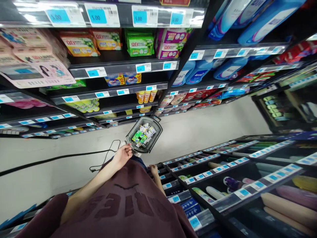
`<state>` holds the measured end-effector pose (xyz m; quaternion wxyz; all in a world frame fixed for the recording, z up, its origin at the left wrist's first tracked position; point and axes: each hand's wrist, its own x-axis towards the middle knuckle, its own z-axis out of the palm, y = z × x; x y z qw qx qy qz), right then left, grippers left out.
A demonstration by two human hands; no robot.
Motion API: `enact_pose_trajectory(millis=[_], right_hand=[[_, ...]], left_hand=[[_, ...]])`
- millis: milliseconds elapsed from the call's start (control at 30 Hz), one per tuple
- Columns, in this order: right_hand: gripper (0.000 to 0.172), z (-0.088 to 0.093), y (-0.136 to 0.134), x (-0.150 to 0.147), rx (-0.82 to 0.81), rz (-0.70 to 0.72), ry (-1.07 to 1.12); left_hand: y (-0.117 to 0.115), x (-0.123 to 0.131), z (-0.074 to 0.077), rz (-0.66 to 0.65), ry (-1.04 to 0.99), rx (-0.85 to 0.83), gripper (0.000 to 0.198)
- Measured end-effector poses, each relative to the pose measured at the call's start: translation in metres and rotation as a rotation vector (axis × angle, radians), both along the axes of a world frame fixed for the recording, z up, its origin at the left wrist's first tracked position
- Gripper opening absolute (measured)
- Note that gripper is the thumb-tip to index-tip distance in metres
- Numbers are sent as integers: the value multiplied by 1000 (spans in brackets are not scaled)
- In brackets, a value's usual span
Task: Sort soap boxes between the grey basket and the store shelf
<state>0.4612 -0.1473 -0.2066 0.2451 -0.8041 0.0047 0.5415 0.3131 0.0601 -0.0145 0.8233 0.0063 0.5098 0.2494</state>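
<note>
I stand in a shop aisle and look down past my dark red shirt [128, 205]. My left hand [123, 154] hangs in front of me, fingers loosely curled, near the rim of a grey shopping basket [158, 134] that sits on the floor. The basket holds several small packs, green and white. It is unclear whether the hand touches the rim. My right hand [154, 170] is low at the edge of a bottom shelf [170, 185]; its fingers look curled and what they hold, if anything, is hidden.
Dark shelves [119, 67] with blue price tags, soap packs and detergent bottles [198, 71] line the aisle's far side. More shelves [247, 185] with tubes and bottles stand at my right. A black cable [74, 155] runs across the pale floor.
</note>
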Motion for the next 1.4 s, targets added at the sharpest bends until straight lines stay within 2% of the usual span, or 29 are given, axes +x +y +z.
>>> enact_pose_trajectory(millis=[200,367,667,800,900,1067,1200,1333,1400], right_hand=[[30,-12,-2,16,-112,-70,33],[29,-25,13,15,-73,-124,24],[25,-44,72,-39,14,-87,-2],[25,-52,99,-65,66,-73,-102],[26,-56,108,-79,79,-108,-211],[31,-52,102,-87,31,-226,-418],[33,-46,92,-87,-63,-310,-541],[34,-46,84,-88,-137,-354,-596],[34,-48,81,-85,-157,-357,-611]], left_hand=[[12,-2,0,-26,14,-21,17],[28,-4,0,-60,-18,-38,18],[75,-39,1,-24,-57,2,17],[93,-58,-6,-36,-44,-16,18],[107,-69,-16,-68,-39,-23,18],[125,-84,-32,-160,-14,0,18],[131,-93,-34,-234,37,98,23],[131,-91,-32,-469,116,317,34],[130,-83,-33,-589,138,367,41]])
